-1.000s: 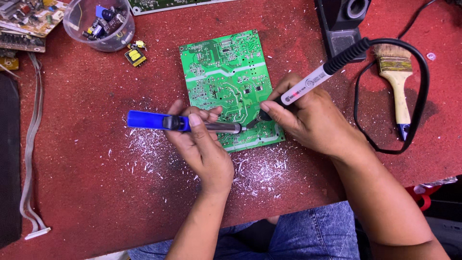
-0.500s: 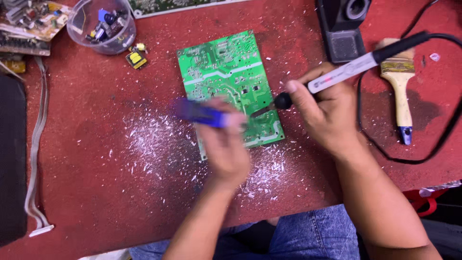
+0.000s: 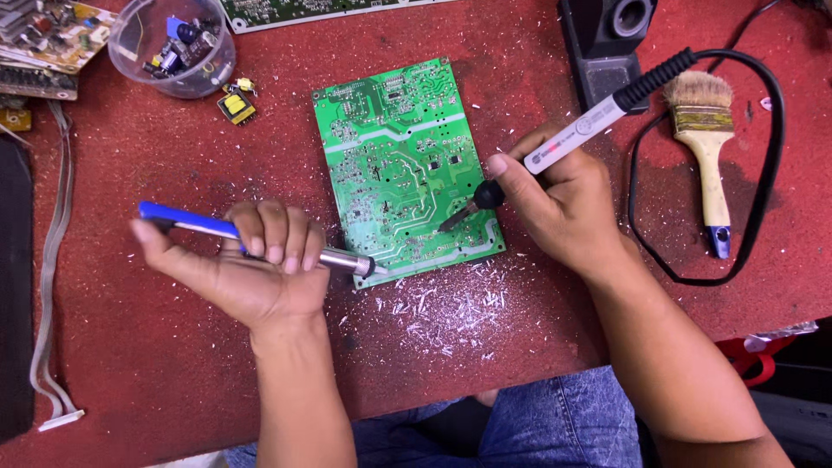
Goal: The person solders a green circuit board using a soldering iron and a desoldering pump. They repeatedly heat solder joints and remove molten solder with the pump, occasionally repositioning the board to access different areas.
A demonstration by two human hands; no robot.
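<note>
Green circuit board (image 3: 403, 165) is lying flat mid-table on the red mat (image 3: 173, 364), solder side up, with the right hand (image 3: 563, 204) gripping a soldering iron (image 3: 572, 134) in closed fingers, its tip touching the board's near right area. Left hand (image 3: 251, 269) is curling fingers around a blue-handled desoldering pump (image 3: 251, 238), its nozzle sitting at the board's near left corner. White flecks (image 3: 442, 308) are lying just near of the board; a brush (image 3: 706, 147) is lying far right, a clear bowl of parts (image 3: 173, 43) far left.

Green circuit board (image 3: 403, 165), blue-handled desoldering pump (image 3: 186, 221), red speckled tabletop (image 3: 156, 364).
</note>
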